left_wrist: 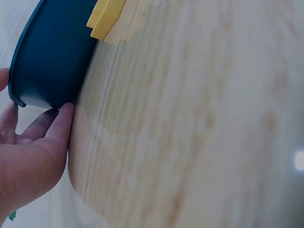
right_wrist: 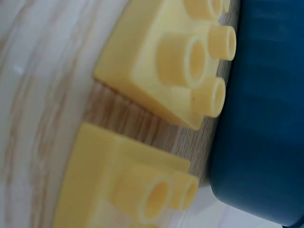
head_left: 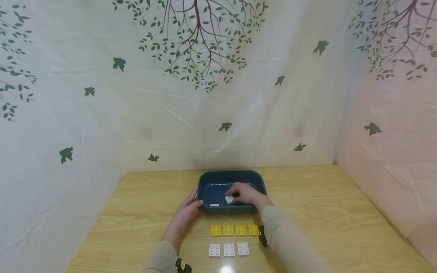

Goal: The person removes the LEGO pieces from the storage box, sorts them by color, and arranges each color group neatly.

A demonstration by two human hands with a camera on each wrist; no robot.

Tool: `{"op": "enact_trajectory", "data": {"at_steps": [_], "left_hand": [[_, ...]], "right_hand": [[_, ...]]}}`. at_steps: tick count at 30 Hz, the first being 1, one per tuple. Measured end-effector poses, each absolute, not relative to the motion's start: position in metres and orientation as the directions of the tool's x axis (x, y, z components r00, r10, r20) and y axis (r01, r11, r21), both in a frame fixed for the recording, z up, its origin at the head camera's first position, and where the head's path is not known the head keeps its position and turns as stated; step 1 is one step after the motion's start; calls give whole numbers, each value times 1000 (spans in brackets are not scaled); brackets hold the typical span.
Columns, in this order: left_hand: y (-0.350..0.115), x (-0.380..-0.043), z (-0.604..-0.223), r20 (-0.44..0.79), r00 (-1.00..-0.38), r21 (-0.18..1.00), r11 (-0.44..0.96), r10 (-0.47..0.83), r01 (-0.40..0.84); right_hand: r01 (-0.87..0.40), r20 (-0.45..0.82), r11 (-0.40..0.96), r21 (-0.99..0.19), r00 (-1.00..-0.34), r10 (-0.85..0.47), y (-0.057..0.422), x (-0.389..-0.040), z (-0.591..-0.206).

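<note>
A dark blue basin stands on the wooden table. My left hand holds its left end, thumb near the front corner and fingers along the side; the left wrist view shows this hand against the basin's end. Inside the basin, my right hand pinches a white toy brick between thumb and fingers. Another white brick lies by the inner front wall. The right wrist view does not show the right hand, only yellow bricks close up beside the basin wall.
In front of the basin, several yellow toy bricks form a row. Nearer me are three white bricks in a second row. A pale curtain printed with leaves and birds hangs behind the table and along its sides.
</note>
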State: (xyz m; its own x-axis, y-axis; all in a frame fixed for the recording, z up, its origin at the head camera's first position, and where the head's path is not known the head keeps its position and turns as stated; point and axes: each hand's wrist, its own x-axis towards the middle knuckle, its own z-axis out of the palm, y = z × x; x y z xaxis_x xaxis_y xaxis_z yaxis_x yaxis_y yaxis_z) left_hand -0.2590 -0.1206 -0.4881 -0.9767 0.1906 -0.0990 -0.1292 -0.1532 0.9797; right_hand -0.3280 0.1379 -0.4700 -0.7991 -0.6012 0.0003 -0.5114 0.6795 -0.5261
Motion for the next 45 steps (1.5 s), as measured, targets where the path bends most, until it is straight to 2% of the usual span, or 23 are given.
{"op": "enact_trajectory", "data": {"at_steps": [4,13,19,31,39,45], "left_hand": [[-121,-259,-490,-90,-976,981,-149,198,-121],[-125,-256,-491,-41,-972,991,-117,230,-69],[-122,-259,-488,-105,-974,982,-135,201,-133],[-122,-262,-486,-124,-975,984,-107,186,-145],[-120,-258,-484,-125,-975,982,-116,185,-148],[-120,-256,-485,-139,-975,983,-98,172,-157]], "right_hand": [[-526,25,701,-481,-808,-589,138,-328,-471],[-492,53,728,-478,-843,-535,140,-327,-466],[-555,121,706,-440,-816,-566,147,-324,-456],[-658,238,638,-401,-747,-621,163,-307,-434],[-641,278,586,-496,-757,-592,180,-283,-424],[-578,228,611,-540,-800,-555,192,-265,-416]]}}
